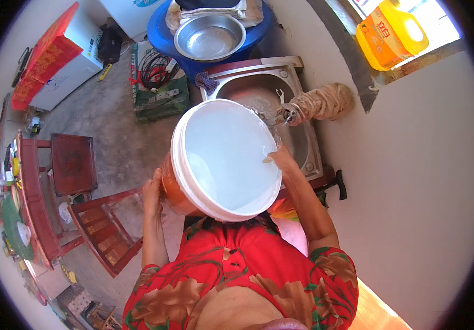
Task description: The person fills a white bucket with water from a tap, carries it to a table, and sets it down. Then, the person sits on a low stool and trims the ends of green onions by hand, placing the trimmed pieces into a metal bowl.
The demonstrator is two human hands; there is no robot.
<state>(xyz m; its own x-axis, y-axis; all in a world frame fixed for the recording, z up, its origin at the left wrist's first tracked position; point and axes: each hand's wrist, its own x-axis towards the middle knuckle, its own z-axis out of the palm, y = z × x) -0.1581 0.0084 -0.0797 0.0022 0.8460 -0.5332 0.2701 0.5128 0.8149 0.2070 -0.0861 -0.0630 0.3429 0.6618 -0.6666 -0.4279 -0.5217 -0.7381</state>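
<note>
Both our hands are on the bucket (179, 179), well apart from each other, with the bucket clamped between them. Left hand (151, 190) presses on the orange outer wall at the left; its fingers are partly hidden behind the wall, so we can't tell how far they wrap. Right hand (282, 159) grips the white rim at the right, fingertips over the edge toward the inside.

Bucket sits right in front of our red shirt (231, 256), mouth tilted up at us. Inside is white, with what looks like clear liquid; we can't read the level. It covers the near left part of the steel sink (314, 146). Whether it rests on the sink edge or hangs free, we can't tell.

Tap (289, 116) is just beyond the rim, brown cloth (325, 103) wrapped around the pipe behind it. Purple scrubber (206, 82) lies on the sink's far left corner.

Further out: metal basin (209, 39) on the blue drum (160, 33) beyond the sink. Yellow jug (391, 36) stands on the window sill (440, 54), upper right. Left of the drum, coiled black cable (157, 67) on a green bag (162, 104) on the floor (118, 124). Upper left, white cabinet (69, 82) with red cloth (41, 60) over it. Two wooden seats (72, 165) at left, one slatted.
</note>
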